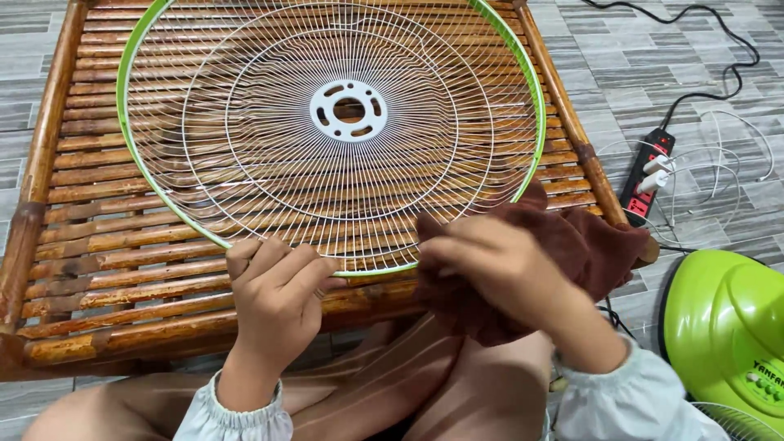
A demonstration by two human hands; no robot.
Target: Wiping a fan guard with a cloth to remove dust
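1. Down at the near rim of the fan guard, the left hand is curled with its fingers closed over the rim of the wire fan guard, gripping it where the green ring passes the near edge of the bamboo bench.
2. Just beside it, the right hand is bunched around a dark brown cloth, fingers folded into the fabric and pressing it against the same near rim of the guard.
3. Both hands sit close together but apart, each wrist in a pale, gathered sleeve cuff.
4. The fan guard is a round white wire grille with a bright green ring around it and a white hub plate with slots at its middle; it lies flat on the bench and covers most of it, its far side running out of view.
5. The bamboo bench is made of brown slats between thicker side poles, and its near edge lies over the person's bare knees.
6. Past the right edge of the bench, on the grey tiled floor, lies a black and red power strip with white plugs and thin cables trailing from it.
7. At the lower right corner of the view stands a glossy green fan base.
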